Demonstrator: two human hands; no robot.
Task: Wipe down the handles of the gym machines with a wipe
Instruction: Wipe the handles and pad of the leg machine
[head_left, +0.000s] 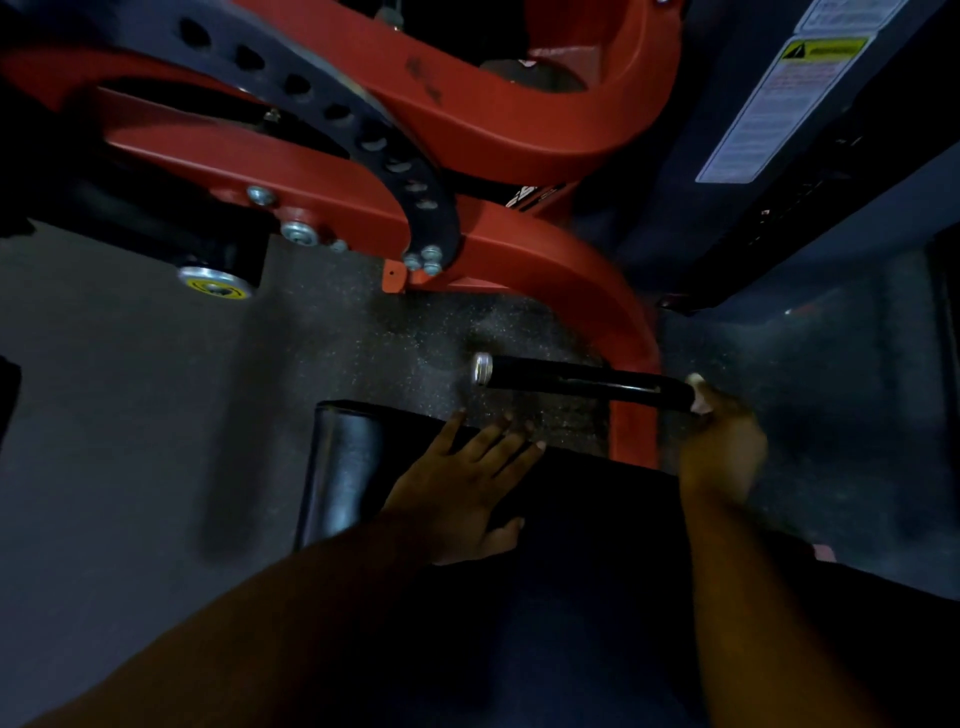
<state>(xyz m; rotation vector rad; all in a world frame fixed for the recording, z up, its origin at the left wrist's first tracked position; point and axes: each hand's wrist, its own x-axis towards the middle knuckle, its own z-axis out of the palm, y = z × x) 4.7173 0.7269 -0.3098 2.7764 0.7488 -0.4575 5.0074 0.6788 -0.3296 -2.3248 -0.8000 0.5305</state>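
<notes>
A black handle (576, 379) with a silver end cap sticks out leftward from the red machine frame (631, 332). My right hand (722, 441) is wrapped around the handle's right end, and a small pale bit of wipe (698, 397) shows between its fingers. My left hand (462, 483) lies flat with fingers spread on the black padded seat (348, 467), holding nothing.
A black plate with adjustment holes (363, 130) curves across the red arms above. A silver and yellow capped roller (215, 283) sits at the left. A dark weight-stack housing with a warning label (789, 98) stands at the upper right. Speckled rubber floor (130, 415) surrounds the seat.
</notes>
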